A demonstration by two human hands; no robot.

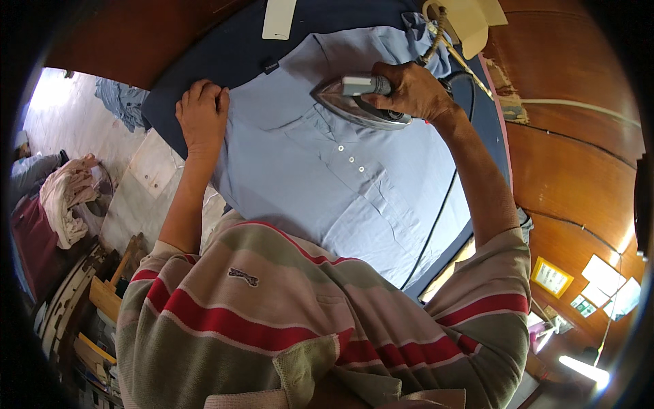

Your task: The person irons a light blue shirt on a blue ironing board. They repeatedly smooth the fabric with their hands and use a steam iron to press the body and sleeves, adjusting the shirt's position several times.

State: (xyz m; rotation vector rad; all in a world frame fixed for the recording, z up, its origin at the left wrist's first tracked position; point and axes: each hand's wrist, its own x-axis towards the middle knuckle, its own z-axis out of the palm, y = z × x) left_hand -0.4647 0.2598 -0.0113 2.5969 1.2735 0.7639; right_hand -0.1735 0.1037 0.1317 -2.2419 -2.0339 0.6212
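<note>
A light blue shirt (286,163) lies spread over a dark blue ironing surface (204,51), with several small white buttons along its front and creases around them. My right hand (412,92) is closed round the handle of an iron (364,108). The soleplate rests on the upper part of the shirt, its tip pointing left. At the shirt's left edge, my left hand (203,116) has bent fingers and appears to grip the cloth; the fingertips are partly hidden. A small dark label (271,66) shows at the shirt's upper edge.
A white tag-like card (278,19) lies at the far edge. The black cord (436,228) trails across the shirt's right side. Cardboard (470,24) sits at the far right, by a wooden wall (565,163). Heaped clothes (68,194) and wooden furniture (105,300) are at left.
</note>
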